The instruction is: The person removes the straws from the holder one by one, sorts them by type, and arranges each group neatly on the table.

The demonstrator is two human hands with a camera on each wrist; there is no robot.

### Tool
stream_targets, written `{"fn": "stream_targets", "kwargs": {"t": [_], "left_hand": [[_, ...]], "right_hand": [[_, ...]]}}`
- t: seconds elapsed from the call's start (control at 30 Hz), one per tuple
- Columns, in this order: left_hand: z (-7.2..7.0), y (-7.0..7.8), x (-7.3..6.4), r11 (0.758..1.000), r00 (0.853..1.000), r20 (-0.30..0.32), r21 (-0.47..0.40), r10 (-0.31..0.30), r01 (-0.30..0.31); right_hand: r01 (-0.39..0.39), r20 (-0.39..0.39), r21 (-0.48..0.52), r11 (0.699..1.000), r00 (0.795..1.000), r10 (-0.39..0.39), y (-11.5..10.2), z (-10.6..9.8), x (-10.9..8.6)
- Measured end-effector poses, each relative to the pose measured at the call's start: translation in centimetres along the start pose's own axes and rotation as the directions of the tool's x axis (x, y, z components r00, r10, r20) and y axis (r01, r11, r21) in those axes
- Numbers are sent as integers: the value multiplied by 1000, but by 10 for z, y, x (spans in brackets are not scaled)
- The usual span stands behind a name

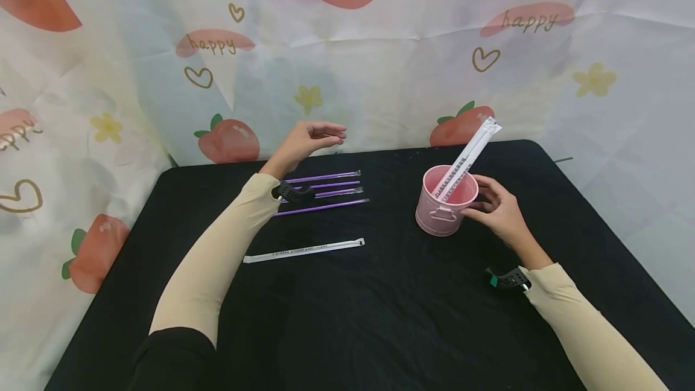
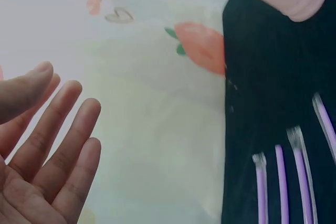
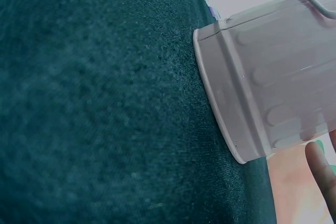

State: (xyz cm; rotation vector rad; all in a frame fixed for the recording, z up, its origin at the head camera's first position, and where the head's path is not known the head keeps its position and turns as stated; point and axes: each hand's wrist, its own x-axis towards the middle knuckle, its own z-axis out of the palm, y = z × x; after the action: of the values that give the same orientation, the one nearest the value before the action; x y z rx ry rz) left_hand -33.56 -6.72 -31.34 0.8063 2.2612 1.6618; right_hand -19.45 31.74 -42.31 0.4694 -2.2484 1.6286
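Note:
My left hand point(image 1: 305, 145) is raised above the far part of the table, its fingers fairly straight and holding nothing. In the left wrist view its palm and fingers point(image 2: 60, 150) show no object. Below it lie several purple straws point(image 1: 342, 203) in clear wrappers, partly hidden by the forearm. Closer to me is a white paper-wrapped straw point(image 1: 309, 250). At the right, my right hand point(image 1: 498, 210) holds the side of a small pink bucket point(image 1: 428, 213), thumb and fingers bent about its wall. White-wrapped straws point(image 1: 468, 155) stand tilted in the bucket, leaning right.
A black cloth point(image 1: 347, 318) covers the table. Behind it hangs a pale curtain point(image 1: 380, 89) printed with peaches, hearts and flowers. One small metal handle point(image 1: 443, 215) sticks out from the bucket's front.

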Motion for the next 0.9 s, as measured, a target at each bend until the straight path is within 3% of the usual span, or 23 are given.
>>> {"fn": "stream_targets", "kwargs": {"t": [0.5, 0.9], "left_hand": [[43, 27, 25, 993, 997, 26, -88, 77, -74], [89, 30, 47, 990, 990, 94, -102, 109, -100]], "right_hand": [[-2, 3, 28, 1000, 1000, 2, 0, -1, 1], [1, 7, 34, 999, 1000, -1, 2, -1, 1]]}}
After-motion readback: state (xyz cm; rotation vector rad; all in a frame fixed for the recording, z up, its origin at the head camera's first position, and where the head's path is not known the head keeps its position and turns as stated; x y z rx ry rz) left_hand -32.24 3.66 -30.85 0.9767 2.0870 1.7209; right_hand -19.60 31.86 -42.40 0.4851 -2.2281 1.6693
